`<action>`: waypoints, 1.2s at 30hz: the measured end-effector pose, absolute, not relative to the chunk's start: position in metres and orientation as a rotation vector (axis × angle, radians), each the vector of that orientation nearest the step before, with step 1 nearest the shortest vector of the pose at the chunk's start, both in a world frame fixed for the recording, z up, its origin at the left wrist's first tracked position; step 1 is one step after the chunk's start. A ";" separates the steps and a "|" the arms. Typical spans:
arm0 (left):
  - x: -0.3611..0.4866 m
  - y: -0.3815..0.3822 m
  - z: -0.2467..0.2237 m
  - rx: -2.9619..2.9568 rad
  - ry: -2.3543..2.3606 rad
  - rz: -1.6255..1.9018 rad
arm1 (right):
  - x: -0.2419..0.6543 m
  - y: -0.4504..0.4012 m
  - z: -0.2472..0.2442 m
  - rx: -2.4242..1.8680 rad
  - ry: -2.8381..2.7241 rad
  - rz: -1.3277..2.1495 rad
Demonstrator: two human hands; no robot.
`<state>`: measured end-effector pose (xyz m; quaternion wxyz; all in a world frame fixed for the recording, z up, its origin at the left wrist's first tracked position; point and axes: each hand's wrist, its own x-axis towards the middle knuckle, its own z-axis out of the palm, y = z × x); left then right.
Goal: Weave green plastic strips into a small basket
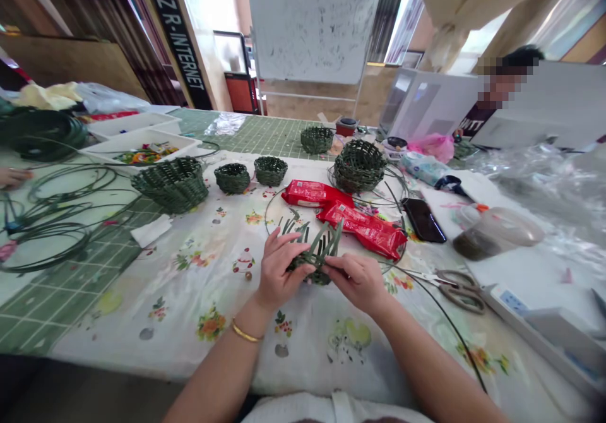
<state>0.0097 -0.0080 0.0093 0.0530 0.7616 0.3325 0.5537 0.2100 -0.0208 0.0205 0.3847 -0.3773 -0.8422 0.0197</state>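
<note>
We find the half-woven green basket (pixel 312 260) in both hands, directly over the floral cloth (pixel 208 341) on the bench. Its woven base sits low, and its flat strips stand up in a loose fan. The left hand (pixel 283 268) cups the near side, fingers spread against the upright strips (a gold bangle (pixel 246 331) marks that wrist). The right hand (pixel 357 282) comes in from the opposite side, fingers close together, pinching the strips near the base.

We judge the piece to be light and springy. The strips appear stiff enough to stand unaided, but their free ends are likely to flex and slip apart. We therefore recommend taking hold at the woven base, not at the loose ends.

All positions below are given from the half-woven green basket. The red foil packets (pixel 345 218) lie just beyond it, with a black smartphone (pixel 423 220) farther beyond and to the right. Steel scissors (pixel 447 290) lie near it on the right. Two small woven baskets (pixel 249 173) stand beyond it to the left, next to a larger woven basket (pixel 169 184). Coils of green strip (pixel 57 221) lie well to the left, and a co-worker's hand (pixel 14 177) rests well apart, at the far left.
</note>
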 end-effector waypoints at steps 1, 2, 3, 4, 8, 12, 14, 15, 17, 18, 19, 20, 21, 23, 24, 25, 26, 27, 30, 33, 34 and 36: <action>0.010 -0.008 0.006 2.280 1.025 1.702 | 0.211 -0.019 0.019 -0.974 -2.118 0.046; 0.011 -0.007 0.003 2.225 1.050 1.699 | 0.212 -0.018 0.019 -0.989 -2.091 0.051; 0.011 -0.006 -0.001 2.132 1.095 1.681 | 0.214 -0.016 0.018 -1.004 -2.064 0.061; 0.012 -0.005 -0.005 1.993 1.146 1.648 | 0.216 -0.015 0.018 -1.022 -2.034 0.074; 0.021 -0.003 -0.015 1.253 1.113 1.409 | 0.223 -0.013 0.019 -1.065 -1.885 0.100; 0.032 -0.006 -0.014 0.960 0.853 1.233 | 0.225 -0.015 0.021 -1.084 -1.848 0.156; 0.035 -0.007 -0.012 0.928 0.833 1.266 | 0.224 -0.016 0.022 -1.077 -1.858 0.176; 0.036 -0.007 -0.010 0.924 0.856 1.304 | 0.224 -0.015 0.022 -1.072 -1.863 0.181; 0.036 -0.006 -0.009 0.943 0.929 1.393 | 0.223 -0.015 0.022 -1.083 -1.874 0.197; 0.036 -0.006 -0.009 0.964 0.966 1.437 | 0.222 -0.014 0.022 -1.099 -1.884 0.210; 0.036 -0.005 -0.009 0.990 0.998 1.478 | 0.221 -0.014 0.022 -1.117 -1.890 0.221; 0.036 -0.005 -0.010 1.020 1.026 1.514 | 0.220 -0.013 0.022 -1.130 -1.891 0.230; 0.036 -0.005 -0.011 1.053 1.051 1.548 | 0.219 -0.013 0.022 -1.136 -1.883 0.237; 0.036 -0.006 -0.014 1.112 1.090 1.604 | 0.216 -0.013 0.020 -1.140 -1.839 0.278; 0.037 -0.006 -0.016 1.132 1.103 1.634 | 0.214 -0.013 0.019 -1.143 -1.805 0.321; 0.037 -0.007 -0.017 1.146 1.108 1.662 | 0.212 -0.014 0.017 -1.147 -1.766 0.381; 0.037 -0.007 -0.018 1.150 1.109 1.685 | 0.209 -0.015 0.015 -1.148 -1.722 0.454; 0.037 -0.008 -0.018 1.147 1.105 1.700 | 0.207 -0.016 0.012 -1.144 -1.672 0.527; 0.037 -0.008 -0.017 1.105 1.111 1.710 | 0.198 -0.018 0.003 -1.110 -1.571 0.666; 0.038 -0.007 -0.017 1.096 1.102 1.701 | 0.191 -0.018 -0.001 -1.108 -1.512 0.742; 0.039 -0.006 -0.017 1.112 1.080 1.707 | 0.190 -0.017 0.000 -1.111 -1.459 0.798; 0.040 -0.005 -0.019 1.164 1.016 1.730 | 0.190 -0.015 0.002 -1.104 -1.291 0.948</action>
